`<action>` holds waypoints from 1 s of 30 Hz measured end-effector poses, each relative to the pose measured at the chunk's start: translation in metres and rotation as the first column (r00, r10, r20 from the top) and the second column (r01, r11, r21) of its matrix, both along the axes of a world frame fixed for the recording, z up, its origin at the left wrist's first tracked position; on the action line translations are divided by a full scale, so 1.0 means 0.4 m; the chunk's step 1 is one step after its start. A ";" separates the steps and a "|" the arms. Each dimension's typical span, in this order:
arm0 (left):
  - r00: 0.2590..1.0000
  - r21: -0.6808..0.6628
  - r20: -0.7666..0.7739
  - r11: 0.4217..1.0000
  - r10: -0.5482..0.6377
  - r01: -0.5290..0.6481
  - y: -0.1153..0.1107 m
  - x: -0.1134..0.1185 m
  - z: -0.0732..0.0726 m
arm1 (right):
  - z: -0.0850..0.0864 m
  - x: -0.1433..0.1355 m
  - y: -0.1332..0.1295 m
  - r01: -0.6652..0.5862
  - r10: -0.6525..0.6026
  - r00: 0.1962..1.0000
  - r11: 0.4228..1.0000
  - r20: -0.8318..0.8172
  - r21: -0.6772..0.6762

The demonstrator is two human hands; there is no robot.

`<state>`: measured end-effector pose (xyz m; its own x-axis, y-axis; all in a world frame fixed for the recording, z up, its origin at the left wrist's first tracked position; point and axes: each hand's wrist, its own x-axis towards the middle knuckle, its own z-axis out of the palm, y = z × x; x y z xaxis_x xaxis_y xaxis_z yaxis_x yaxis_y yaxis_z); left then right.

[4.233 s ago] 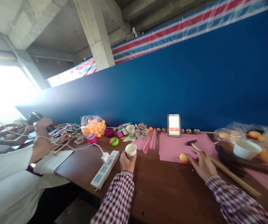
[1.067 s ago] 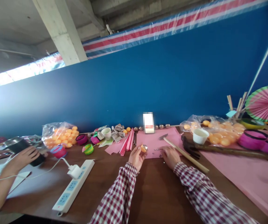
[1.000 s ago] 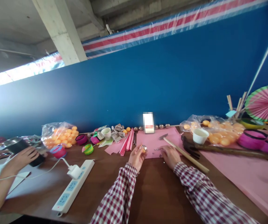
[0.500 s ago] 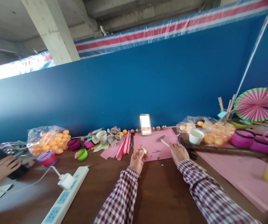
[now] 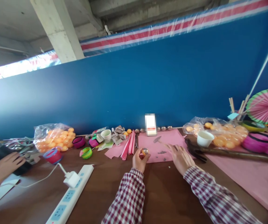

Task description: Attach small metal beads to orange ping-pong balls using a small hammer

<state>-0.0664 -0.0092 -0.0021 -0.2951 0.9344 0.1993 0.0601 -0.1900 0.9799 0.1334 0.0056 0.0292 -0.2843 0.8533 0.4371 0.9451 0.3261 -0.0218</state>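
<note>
My left hand (image 5: 140,161) grips a small ball (image 5: 145,151), part orange and part shiny silver, between thumb and fingers above the near left corner of a pink paper sheet (image 5: 171,137). My right hand (image 5: 181,158), fingers fairly straight, holds a palette knife (image 5: 157,139) by its slim pale handle. Its dark blade points left, low over the sheet. Several small silvery bits (image 5: 162,152) lie between both hands. At the sheet's far edge is a row of silvery balls (image 5: 163,128), next to a white blurred-out object (image 5: 150,124).
A hammer (image 5: 195,151) lies right of my right hand, near a white cup (image 5: 205,138) and bagged orange balls (image 5: 229,138). Leftward are folded pink strips (image 5: 128,144), another bag of orange balls (image 5: 55,138) and a power strip (image 5: 72,193). Another person's hand (image 5: 10,163) touches a black cylinder.
The view has swung left, so things appear shifted right. My right hand and the palette knife have moved left over the sheet. My left hand still holds the ball, now showing more silver.
</note>
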 end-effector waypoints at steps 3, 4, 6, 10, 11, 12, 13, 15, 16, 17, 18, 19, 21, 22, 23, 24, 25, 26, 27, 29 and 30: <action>0.999 -0.027 -0.019 0.999 0.038 -0.038 0.009 -0.004 -0.009 | 0.013 -0.032 -0.036 -0.095 0.096 0.995 0.995 -0.038 0.034; 0.999 -0.039 -0.012 0.998 0.048 -0.048 0.012 -0.005 -0.012 | 0.015 -0.041 -0.046 -0.109 0.110 0.993 0.993 -0.037 0.037; 0.998 -0.062 0.005 0.996 0.061 -0.061 0.018 -0.007 -0.019 | 0.019 -0.054 -0.061 -0.104 0.105 0.994 0.994 -0.018 0.039; 0.999 -0.060 0.000 0.997 0.054 -0.054 0.025 -0.011 -0.027 | 0.024 -0.059 -0.072 -0.084 0.085 0.996 0.994 -0.014 0.064; 0.998 -0.053 -0.015 0.997 0.055 -0.056 0.026 -0.012 -0.028 | 0.025 -0.057 -0.072 -0.078 0.080 0.996 0.994 -0.033 0.079; 0.998 -0.049 -0.034 0.997 0.058 -0.060 0.026 -0.013 -0.028 | 0.024 -0.056 -0.071 -0.073 0.078 0.996 0.993 -0.050 0.096; 0.996 -0.046 -0.055 0.997 0.063 -0.066 0.025 -0.013 -0.027 | 0.022 -0.055 -0.070 -0.072 0.079 0.995 0.991 -0.061 0.112; 0.993 -0.037 -0.096 0.996 0.071 -0.075 0.022 -0.014 -0.024 | 0.015 -0.054 -0.067 -0.093 0.100 0.994 0.987 -0.045 0.131; 0.992 -0.034 -0.107 0.997 0.072 -0.076 0.021 -0.014 -0.022 | 0.011 -0.054 -0.066 -0.110 0.114 0.993 0.985 -0.024 0.131; 0.992 -0.031 -0.108 0.997 0.070 -0.074 0.019 -0.014 -0.021 | 0.007 -0.054 -0.064 -0.125 0.126 0.992 0.984 -0.005 0.125; 0.993 -0.030 -0.100 0.997 0.066 -0.069 0.017 -0.013 -0.020 | 0.003 -0.054 -0.062 -0.134 0.134 0.991 0.984 0.009 0.115; 0.994 -0.030 -0.086 0.997 0.063 -0.066 0.016 -0.013 -0.020 | 0.001 -0.054 -0.061 -0.136 0.136 0.991 0.985 0.011 0.103; 0.996 -0.037 -0.067 0.997 0.060 -0.062 0.017 -0.012 -0.023 | 0.002 -0.052 -0.060 -0.112 0.114 0.993 0.990 -0.022 0.083; 0.995 -0.036 -0.072 0.997 0.066 -0.069 0.018 -0.012 -0.025 | 0.004 -0.050 -0.059 -0.092 0.096 0.994 0.993 -0.052 0.078; 0.993 -0.033 -0.087 0.996 0.078 -0.081 0.019 -0.012 -0.028 | 0.007 -0.048 -0.058 -0.078 0.084 0.993 0.994 -0.083 0.075; 0.990 -0.028 -0.105 0.995 0.093 -0.096 0.021 -0.013 -0.030 | 0.010 -0.047 -0.057 -0.067 0.075 0.991 0.995 -0.115 0.073; 0.987 -0.024 -0.120 0.994 0.103 -0.107 0.022 -0.013 -0.032 | 0.012 -0.045 -0.055 -0.060 0.069 0.987 0.996 -0.142 0.068; 0.986 -0.022 -0.127 0.993 0.111 -0.115 0.023 -0.013 -0.033 | 0.013 -0.043 -0.053 -0.054 0.063 0.985 0.997 -0.164 0.055; 0.985 -0.024 -0.128 0.992 0.116 -0.120 0.023 -0.013 -0.033 | 0.013 -0.042 -0.052 -0.047 0.052 0.983 0.998 -0.178 0.032; 0.984 -0.036 -0.129 0.991 0.122 -0.128 0.022 -0.012 -0.033 | 0.013 -0.040 -0.049 -0.028 0.022 0.984 0.999 -0.179 -0.029; 0.982 -0.036 -0.135 0.990 0.131 -0.137 0.021 -0.012 -0.032 | 0.014 -0.039 -0.048 -0.020 0.011 0.985 0.999 -0.170 -0.051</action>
<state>-0.0711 -0.0008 -0.0148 -0.3922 0.8972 0.2031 0.2109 -0.1272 0.9692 0.1177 -0.0137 0.0348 -0.2231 0.8723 0.4351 0.9211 0.3347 -0.1989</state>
